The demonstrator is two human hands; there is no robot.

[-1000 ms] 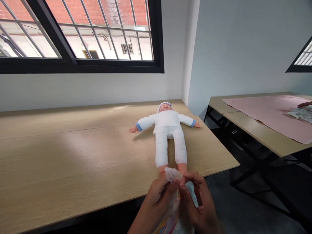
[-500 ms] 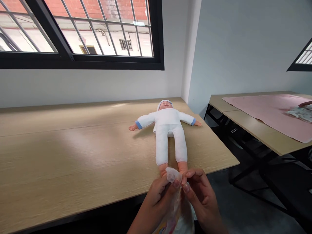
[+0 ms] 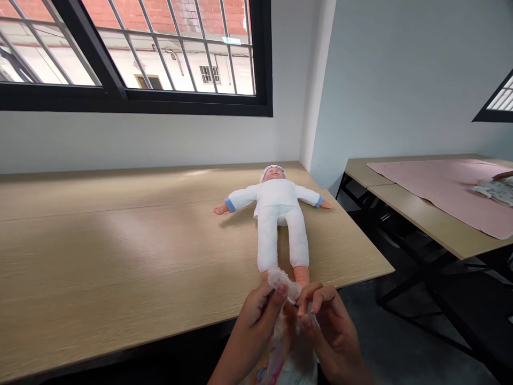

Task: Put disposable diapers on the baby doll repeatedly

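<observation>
A baby doll (image 3: 278, 198) in white clothes with blue cuffs and a patterned headband lies face up on the wooden table (image 3: 120, 267), arms spread and legs toward me. Just in front of its feet, my left hand (image 3: 260, 315) pinches the top of a thin, whitish plastic bag (image 3: 276, 355) with coloured print. My right hand (image 3: 328, 321) is at the same edge of the bag, thumb and fingers curled close together on it. What the bag holds is hard to make out. My hands partly cover the doll's feet.
To the right, past a gap, a second table (image 3: 452, 240) bears a pink cloth (image 3: 441, 187). A person's hand (image 3: 503, 175) touches a patterned white cloth (image 3: 495, 190) there. A barred window (image 3: 180, 48) is in the wall behind.
The bag's top edge has shifted slightly left and up with my left hand. My right fingers have lifted a little and curled more. The view has moved slightly.
</observation>
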